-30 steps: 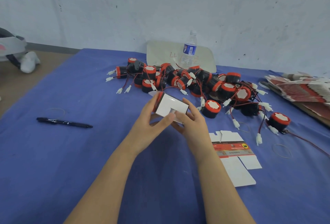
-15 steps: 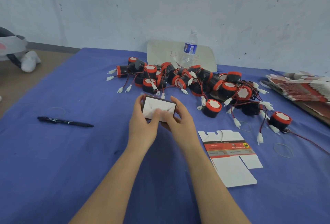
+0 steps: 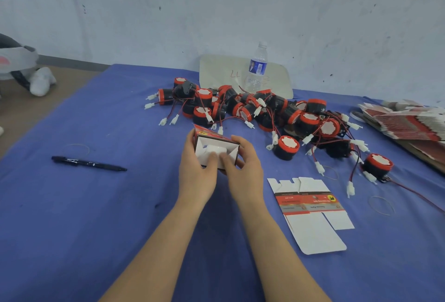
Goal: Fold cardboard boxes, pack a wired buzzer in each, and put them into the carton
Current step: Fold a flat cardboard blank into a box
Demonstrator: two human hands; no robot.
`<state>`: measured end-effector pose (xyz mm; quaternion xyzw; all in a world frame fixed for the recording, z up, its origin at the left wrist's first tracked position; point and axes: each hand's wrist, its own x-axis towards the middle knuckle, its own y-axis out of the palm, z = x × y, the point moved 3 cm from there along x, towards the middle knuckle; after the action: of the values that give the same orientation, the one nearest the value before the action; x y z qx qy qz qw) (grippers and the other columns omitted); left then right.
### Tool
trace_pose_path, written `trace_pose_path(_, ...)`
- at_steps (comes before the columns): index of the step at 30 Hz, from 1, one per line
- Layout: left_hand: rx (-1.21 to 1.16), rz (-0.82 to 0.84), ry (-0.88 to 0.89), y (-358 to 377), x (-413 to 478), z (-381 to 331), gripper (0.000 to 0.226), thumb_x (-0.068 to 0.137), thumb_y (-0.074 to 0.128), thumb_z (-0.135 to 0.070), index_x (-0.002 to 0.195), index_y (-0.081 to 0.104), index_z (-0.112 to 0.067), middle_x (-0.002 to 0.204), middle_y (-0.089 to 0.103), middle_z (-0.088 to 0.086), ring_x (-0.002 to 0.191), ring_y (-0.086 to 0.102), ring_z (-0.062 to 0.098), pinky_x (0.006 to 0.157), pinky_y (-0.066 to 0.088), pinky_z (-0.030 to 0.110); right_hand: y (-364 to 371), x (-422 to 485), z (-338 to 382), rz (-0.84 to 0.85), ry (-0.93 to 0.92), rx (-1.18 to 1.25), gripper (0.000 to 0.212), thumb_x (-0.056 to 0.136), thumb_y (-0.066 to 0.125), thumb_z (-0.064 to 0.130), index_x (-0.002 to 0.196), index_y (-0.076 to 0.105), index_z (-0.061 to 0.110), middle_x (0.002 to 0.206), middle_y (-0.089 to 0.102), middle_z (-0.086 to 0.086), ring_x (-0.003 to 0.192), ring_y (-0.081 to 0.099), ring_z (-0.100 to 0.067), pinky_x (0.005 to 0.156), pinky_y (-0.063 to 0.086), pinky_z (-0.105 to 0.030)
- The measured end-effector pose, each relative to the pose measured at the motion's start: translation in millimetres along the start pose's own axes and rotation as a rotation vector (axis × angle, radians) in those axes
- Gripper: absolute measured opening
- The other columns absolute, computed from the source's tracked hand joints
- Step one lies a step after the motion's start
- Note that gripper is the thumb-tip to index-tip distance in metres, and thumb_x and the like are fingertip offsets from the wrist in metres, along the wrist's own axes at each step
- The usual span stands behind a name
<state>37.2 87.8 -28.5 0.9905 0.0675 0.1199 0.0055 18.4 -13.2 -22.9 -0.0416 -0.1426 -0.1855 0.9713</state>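
**Both hands hold a small open box in front of the buzzer pile**

Left hand (image 3: 195,176) grips the left side of the box (image 3: 207,148), fingers curled behind it, thumb pressed on a white inner flap. Right hand (image 3: 248,171) grips the right side the same way, thumb just beside the left thumb on that flap. The box's open end faces the camera: white inside, red and black print on the top face. It is mid-tabletop, near the person. Cannot tell if its underside touches the blue tabletop (image 3: 96,217) or what is inside.

The pile of buzzers (image 3: 252,109) lies just behind the box toward the wall. They are black with red caps, and their red wires end in white plugs. One loose buzzer (image 3: 286,147) stands upright just right of the right hand. Another, the far buzzer (image 3: 377,165), sits well off to the right.

A flat box (image 3: 310,207), unfolded, lies printed side up right of the right forearm. A stack of flat boxes (image 3: 404,123) sits at the right edge.

A black pen (image 3: 89,163) lies well left of the hands. A water bottle (image 3: 256,70) stands upright behind the pile, in front of a white board (image 3: 216,75) at the wall. A rubber band (image 3: 381,204) lies right of the flat box.
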Motion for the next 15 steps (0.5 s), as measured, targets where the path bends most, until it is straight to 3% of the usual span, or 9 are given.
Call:
trace_pose_path(5, 0.043, 0.020, 0.003, 2.5, -1.5, -1.4, 0.058, 0.092, 0.050, -0.003, 0.144, 0.034, -0.024, 0.130, 0.054, -0.005, 0.109, 0.057, 0.009, 0.084, 0.048, 0.013, -2.0, 2.4, -1.7, -0.039, 0.044, 0.050, 0.039, 0.089, 0.061, 0.003, 0.098, 0.056, 0.040, 0.108, 0.066, 0.009, 0.103, 0.066, -0.016, 0.085, 0.057, -0.043)
trace_pose_path(9, 0.039, 0.029, -0.002, 3.6, -1.3, -1.2, 0.056, 0.094, 0.048, -0.007, 0.146, 0.031, -0.022, 0.136, 0.050, 0.000, 0.117, 0.054, 0.016, 0.097, 0.049, 0.038, -4.1, 2.9, -1.9, -0.054, 0.051, 0.065, 0.036, 0.088, 0.063, 0.005, 0.098, 0.057, 0.039, 0.108, 0.066, 0.010, 0.104, 0.065, -0.016, 0.083, 0.058, -0.042)
trace_pose_path(15, -0.009, -0.022, -0.041, 2.5, 1.0, 2.3, 0.051, 0.095, 0.046, -0.006, 0.141, 0.037, -0.027, 0.130, 0.055, -0.002, 0.111, 0.057, 0.017, 0.095, 0.050, 0.044, -1.6, 2.4, -2.9, -0.059, 0.034, 0.050, 0.036, 0.088, 0.064, 0.007, 0.098, 0.057, 0.041, 0.106, 0.064, 0.016, 0.104, 0.063, -0.010, 0.083, 0.057, -0.042)
